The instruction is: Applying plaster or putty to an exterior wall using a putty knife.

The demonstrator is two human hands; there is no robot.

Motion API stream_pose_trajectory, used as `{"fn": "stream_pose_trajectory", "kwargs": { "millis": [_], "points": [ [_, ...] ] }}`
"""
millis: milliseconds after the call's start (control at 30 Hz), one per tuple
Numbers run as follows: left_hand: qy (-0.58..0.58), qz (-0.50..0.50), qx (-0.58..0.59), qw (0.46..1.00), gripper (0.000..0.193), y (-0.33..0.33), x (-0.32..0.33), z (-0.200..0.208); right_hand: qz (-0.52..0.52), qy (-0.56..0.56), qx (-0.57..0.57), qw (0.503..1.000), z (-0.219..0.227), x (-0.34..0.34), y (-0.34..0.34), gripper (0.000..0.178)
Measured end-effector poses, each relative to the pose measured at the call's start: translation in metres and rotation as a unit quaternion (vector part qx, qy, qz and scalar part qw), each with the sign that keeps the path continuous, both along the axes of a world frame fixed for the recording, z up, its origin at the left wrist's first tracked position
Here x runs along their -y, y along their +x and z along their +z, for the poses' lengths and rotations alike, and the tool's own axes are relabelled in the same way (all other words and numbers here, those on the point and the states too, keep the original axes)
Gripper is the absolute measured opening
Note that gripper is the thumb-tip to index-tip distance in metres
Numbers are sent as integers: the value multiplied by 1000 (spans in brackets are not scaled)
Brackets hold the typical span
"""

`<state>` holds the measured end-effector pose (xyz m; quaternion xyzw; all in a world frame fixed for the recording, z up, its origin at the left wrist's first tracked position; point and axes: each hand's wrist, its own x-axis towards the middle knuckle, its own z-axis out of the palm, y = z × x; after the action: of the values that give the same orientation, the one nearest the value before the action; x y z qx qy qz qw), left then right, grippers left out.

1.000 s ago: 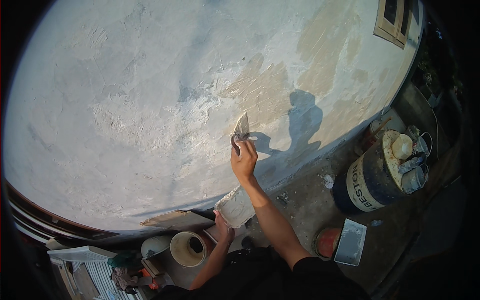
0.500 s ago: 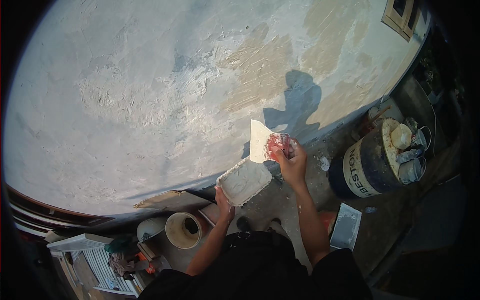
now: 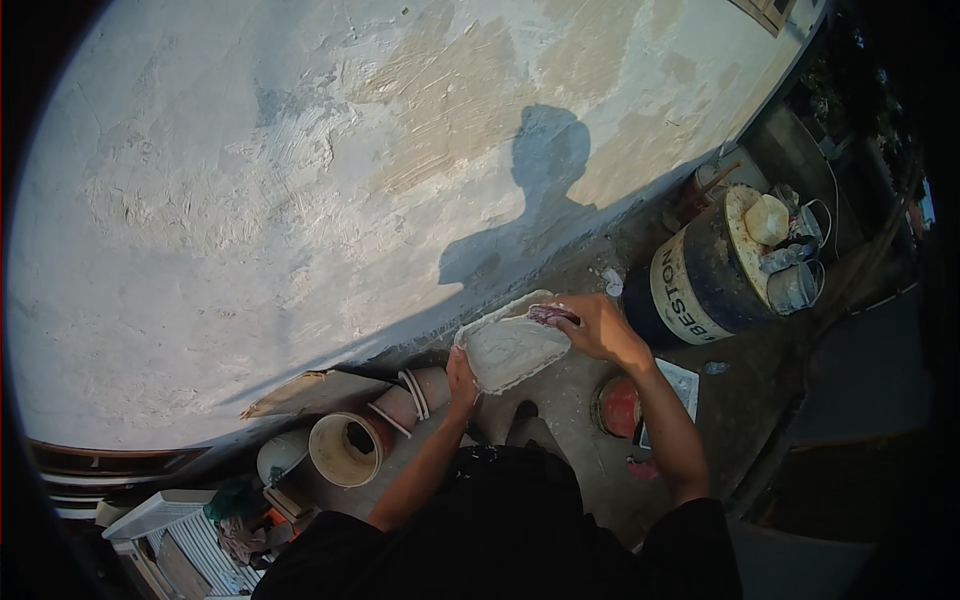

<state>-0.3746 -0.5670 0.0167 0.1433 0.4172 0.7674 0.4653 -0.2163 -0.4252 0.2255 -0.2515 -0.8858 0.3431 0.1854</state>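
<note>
My left hand (image 3: 462, 380) is closed on the near left edge of a rectangular tray (image 3: 492, 386), which is crusted at the rim. Pale wet plaster (image 3: 508, 345) lies inside it. My right hand (image 3: 603, 330) is closed around the reddish handle of a putty knife (image 3: 553, 315) over the tray's right end. The knife's blade is hard to make out against the plaster. Beyond both hands stands a wall (image 3: 230, 230) with rough white plaster and beige damp-looking patches, where my shadow falls.
A dark drum (image 3: 685, 290) with a pale band stands at right, with a small metal pail (image 3: 792, 288) among containers on top. A red bucket (image 3: 618, 405) sits near my right forearm. Left of me are an open bucket (image 3: 345, 450), stacked pots (image 3: 410, 400) and a leaning board (image 3: 310, 392).
My right hand has lowered the putty knife from above the tray's far side into the tray. The tray has shifted slightly right and up in view. My view has turned.
</note>
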Motion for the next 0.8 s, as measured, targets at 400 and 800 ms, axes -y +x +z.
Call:
{"fn": "stream_pose_trajectory", "kwargs": {
  "millis": [400,800],
  "points": [
    [-11,-30,-34,999,55,19,-10,-9,109,39,62,991,-20,-20,8,22],
    [-15,-44,-54,997,46,27,-8,17,215,54,113,969,-15,-32,-2,21]
  ]
}}
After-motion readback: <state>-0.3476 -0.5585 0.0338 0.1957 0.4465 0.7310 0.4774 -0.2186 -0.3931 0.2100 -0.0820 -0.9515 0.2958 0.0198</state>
